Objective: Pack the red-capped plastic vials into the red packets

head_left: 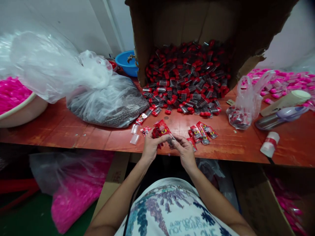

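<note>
Both hands meet at the table's front edge around a small red printed packet [162,127]. My left hand [152,144] is closed on its lower left side. The fingers of my right hand [184,149] pinch a small dark piece by the packet's lower right; what it is exactly I cannot make out. Just right of the hands lies a pile of red and dark packets [203,131]. To the left are small clear sleeves [134,139] and a few more red pieces [141,119]. Behind the hands spreads a heap of small red-capped clear containers [189,82].
A torn cardboard box [139,42] lies on its side around the heap. A knotted plastic bag of dark pieces [108,101] and a basin [36,108] of pink parts stand left. On the right are a small plastic bag [242,111], a bottle [278,117] and a roll [270,144].
</note>
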Motion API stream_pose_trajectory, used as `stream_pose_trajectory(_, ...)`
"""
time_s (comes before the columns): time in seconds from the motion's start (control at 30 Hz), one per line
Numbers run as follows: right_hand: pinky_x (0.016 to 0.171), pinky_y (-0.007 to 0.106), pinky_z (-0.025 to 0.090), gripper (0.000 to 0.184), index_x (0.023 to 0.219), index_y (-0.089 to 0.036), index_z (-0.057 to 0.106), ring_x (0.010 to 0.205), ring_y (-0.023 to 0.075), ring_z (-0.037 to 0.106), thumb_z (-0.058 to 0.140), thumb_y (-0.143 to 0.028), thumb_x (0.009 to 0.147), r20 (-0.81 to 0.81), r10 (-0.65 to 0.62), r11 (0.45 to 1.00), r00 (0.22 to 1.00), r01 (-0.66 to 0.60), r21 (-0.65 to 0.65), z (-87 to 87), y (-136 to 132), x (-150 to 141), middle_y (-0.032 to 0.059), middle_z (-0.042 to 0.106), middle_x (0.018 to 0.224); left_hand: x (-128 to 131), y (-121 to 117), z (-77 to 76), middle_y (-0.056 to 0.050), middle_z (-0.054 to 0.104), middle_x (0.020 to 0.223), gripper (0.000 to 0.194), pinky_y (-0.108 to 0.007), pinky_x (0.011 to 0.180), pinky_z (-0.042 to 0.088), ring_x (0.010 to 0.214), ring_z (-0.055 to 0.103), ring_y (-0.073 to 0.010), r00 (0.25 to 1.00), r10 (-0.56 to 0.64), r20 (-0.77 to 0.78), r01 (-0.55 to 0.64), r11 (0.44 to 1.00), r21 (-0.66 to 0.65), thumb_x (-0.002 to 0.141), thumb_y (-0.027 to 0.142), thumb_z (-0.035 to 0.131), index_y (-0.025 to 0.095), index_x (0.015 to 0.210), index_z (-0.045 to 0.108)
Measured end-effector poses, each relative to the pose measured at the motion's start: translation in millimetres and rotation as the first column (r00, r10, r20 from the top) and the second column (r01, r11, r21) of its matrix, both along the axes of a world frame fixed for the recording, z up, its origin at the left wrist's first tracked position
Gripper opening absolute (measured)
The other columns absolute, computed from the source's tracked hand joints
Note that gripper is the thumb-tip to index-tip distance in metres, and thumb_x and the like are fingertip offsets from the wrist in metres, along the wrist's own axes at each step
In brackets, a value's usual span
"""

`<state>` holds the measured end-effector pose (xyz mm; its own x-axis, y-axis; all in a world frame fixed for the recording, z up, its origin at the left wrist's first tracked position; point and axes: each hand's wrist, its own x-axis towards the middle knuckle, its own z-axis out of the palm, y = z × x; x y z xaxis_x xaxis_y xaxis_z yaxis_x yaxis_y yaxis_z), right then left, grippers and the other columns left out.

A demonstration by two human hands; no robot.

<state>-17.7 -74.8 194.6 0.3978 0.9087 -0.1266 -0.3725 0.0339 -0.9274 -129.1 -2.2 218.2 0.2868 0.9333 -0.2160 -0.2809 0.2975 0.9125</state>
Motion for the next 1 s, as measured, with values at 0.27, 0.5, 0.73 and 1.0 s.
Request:
stream_pose_trajectory(0.27, 0.081, 0.033, 0.052, 0.025, 0.104, -0.023, 0.064, 0.09, 0.0176, 0.064, 0.064, -0.03, 0.081, 0.221, -0.113, 0.994, 0.969, 0.108, 0.036, -8.4, -6, -8, 0.0037, 0.068, 0.1, 8, -8, 2.3, 0.0, 0.066, 0.07, 0.033, -0.019, 0.051, 0.042, 0.052, 0.055, -0.0082, 0.995, 0.047, -0.089, -0.045, 0.999, 0.019, 0.058, 0.025, 0.081, 0.014, 0.082, 0.062)
stream_pose_trajectory(0.5, 0.063, 0.027, 0.053, 0.024, 0.098, -0.021, 0.066, 0.066, 0.0133, 0.064, 0.069, -0.032, 0.077, -0.075, 0.0, 1.0, 0.997, -0.001, -0.021, -1.1, 0, 5, 0.0003, 0.069, 0.079, 9, -11, 1.3, -0.001, 0.066, 0.073, 0.027, -0.021, 0.057, 0.046, 0.059, 0.057, -0.0098, 0.996, -0.075, 0.043, 0.076, 0.997, -0.011, 0.062, 0.023, 0.078, 0.013, 0.083, 0.064)
stream_pose_trajectory(0.73, 0.071, 0.029, 0.054, 0.029, 0.104, -0.023, 0.064, 0.073, 0.0141, 0.062, 0.068, -0.03, 0.076, 0.053, 0.037, 0.999, 0.998, -0.038, 0.008, 4.1, -2, 5, 0.0009, 0.067, 0.089, 5, -8, 2.9, 0.002, 0.064, 0.072, 0.03, -0.019, 0.051, 0.043, 0.052, 0.054, -0.0076, 1.0, 0.005, 0.029, -0.004, 0.999, -0.054, 0.061, 0.024, 0.079, 0.016, 0.084, 0.061)
stream_pose_trajectory(1.0, 0.071, 0.028, 0.055, 0.03, 0.11, -0.029, 0.066, 0.078, 0.0136, 0.06, 0.064, -0.03, 0.08, 0.308, 0.02, 0.999, 0.951, -0.034, 0.04, -3.2, 0, 10, 0.0013, 0.053, 0.096, 7, -12, 0.0, 0.003, 0.06, 0.064, 0.03, -0.017, 0.042, 0.036, 0.045, 0.047, -0.0049, 0.997, -0.066, -0.04, 0.061, 0.993, -0.101, 0.058, 0.023, 0.08, 0.013, 0.079, 0.061)
